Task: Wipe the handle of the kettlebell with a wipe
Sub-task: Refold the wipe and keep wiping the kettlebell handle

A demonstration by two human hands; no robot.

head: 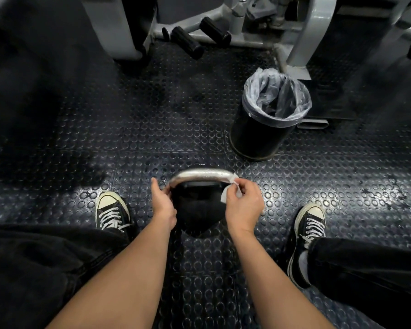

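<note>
Black kettlebell [199, 210] down on the studded rubber floor [105, 129] between two black-and-white sneakers, silver handle [201, 175] arched across the top. Right hand [243, 201] pinched closed on a white wipe [230, 189], wrapped over the right end of the handle where it bends down into the bell. Left hand [161, 200] steadying the left end, thumb up, fingers curled round the far side — how firmly closed, hard to tell. Likely trouble from here: a thin fingertip pinch letting the wipe slip or bunch on the curve, leaving the top span and left end unwiped; a hard sideways rub tipping the bell toward a foot if the left hand loosens. Black bin [268, 119] well beyond, right of centre, lined with a clear plastic bag [278, 96] — nothing visible inside but crumpled liner.
</note>
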